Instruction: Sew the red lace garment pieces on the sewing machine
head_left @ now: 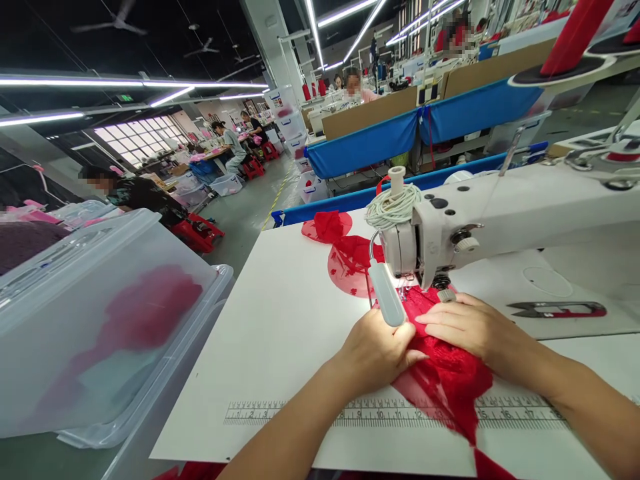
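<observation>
A piece of red lace fabric lies on the white sewing table, running under the needle of the white sewing machine. My left hand rests on the fabric's left side, its fingers bent and pressing the cloth down near the small lamp. My right hand lies flat on the fabric just in front of the presser foot, fingers stretched out and together. More red lace pieces lie behind the machine head.
A clear plastic bin holding red cloth stands at the left. Thread snips lie at the right on the machine bed. A printed ruler runs along the table's front edge. Other people sit at rows of sewing stations behind.
</observation>
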`<action>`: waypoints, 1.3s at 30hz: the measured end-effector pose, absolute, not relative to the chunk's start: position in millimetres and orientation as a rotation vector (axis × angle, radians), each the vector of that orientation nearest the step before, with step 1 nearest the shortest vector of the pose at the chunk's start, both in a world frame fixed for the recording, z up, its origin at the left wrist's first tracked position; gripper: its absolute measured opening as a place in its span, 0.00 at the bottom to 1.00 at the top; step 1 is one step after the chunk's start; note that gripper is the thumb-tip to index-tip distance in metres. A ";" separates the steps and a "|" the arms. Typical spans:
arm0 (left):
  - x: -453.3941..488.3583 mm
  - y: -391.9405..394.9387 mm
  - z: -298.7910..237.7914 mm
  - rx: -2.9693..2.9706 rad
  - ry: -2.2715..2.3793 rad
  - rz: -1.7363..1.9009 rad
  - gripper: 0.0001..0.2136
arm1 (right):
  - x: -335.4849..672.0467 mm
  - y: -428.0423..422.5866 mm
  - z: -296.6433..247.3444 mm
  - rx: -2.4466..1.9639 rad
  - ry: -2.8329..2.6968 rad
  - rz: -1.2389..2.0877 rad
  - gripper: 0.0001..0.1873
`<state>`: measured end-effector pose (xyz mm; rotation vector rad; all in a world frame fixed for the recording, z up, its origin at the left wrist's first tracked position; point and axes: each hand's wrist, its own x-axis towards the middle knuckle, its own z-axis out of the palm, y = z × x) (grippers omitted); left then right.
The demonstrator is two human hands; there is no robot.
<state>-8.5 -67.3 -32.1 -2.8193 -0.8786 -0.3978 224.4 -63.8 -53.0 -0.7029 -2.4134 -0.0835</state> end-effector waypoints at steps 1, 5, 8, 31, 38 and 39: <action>-7.9 -68.7 -31.1 -2.811 -0.914 -0.416 0.29 | 224.1 -63.9 -53.4 -0.694 -2.410 -0.089 0.20; -5.9 -74.1 -29.2 -2.823 -0.886 -0.471 0.34 | 224.6 -63.8 -53.3 -0.659 -2.398 -0.062 0.18; -5.9 -77.0 -31.1 -2.810 -0.904 -0.428 0.37 | 225.7 -63.4 -52.6 -0.633 -2.416 -0.057 0.18; -9.5 -82.6 -44.3 -2.603 -0.952 -0.520 0.37 | 226.8 -59.7 -64.7 -0.701 -2.362 -0.108 0.19; -14.0 -77.4 -50.4 -2.596 -0.950 -0.501 0.37 | 228.1 -53.2 -51.0 -0.655 -2.446 -0.159 0.18; -14.9 -76.1 -51.6 -2.596 -0.952 -0.498 0.37 | 228.6 -52.4 -50.4 -0.663 -2.451 -0.152 0.19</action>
